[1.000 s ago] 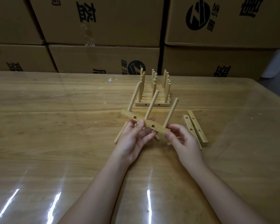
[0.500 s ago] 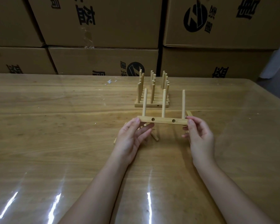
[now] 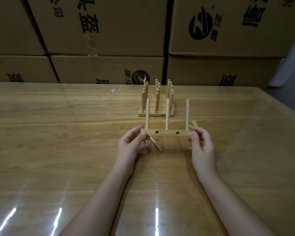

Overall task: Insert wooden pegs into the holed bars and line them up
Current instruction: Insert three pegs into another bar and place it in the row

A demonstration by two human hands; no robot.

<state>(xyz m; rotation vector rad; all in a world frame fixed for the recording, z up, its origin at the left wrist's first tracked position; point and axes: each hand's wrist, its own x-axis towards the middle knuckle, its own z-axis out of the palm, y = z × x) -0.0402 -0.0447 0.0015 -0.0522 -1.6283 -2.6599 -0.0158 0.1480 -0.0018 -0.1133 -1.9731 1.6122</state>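
You have two hands in play, left hand [image 3: 129, 147] and right hand [image 3: 201, 147], pinching one bar [image 3: 167, 133] with three upright pegs [image 3: 167, 116] and two side holes [image 3: 157, 132]. Finished bars [image 3: 156, 114] behind it: three peg columns, bar count unclear. At least two loose pegs [image 3: 156, 144]. Six cardboard boxes [image 3: 109, 28].

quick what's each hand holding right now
Left hand: pinching the left end of the light wooden holed bar with three upright pegs.
Right hand: pinching the right end of the same bar.
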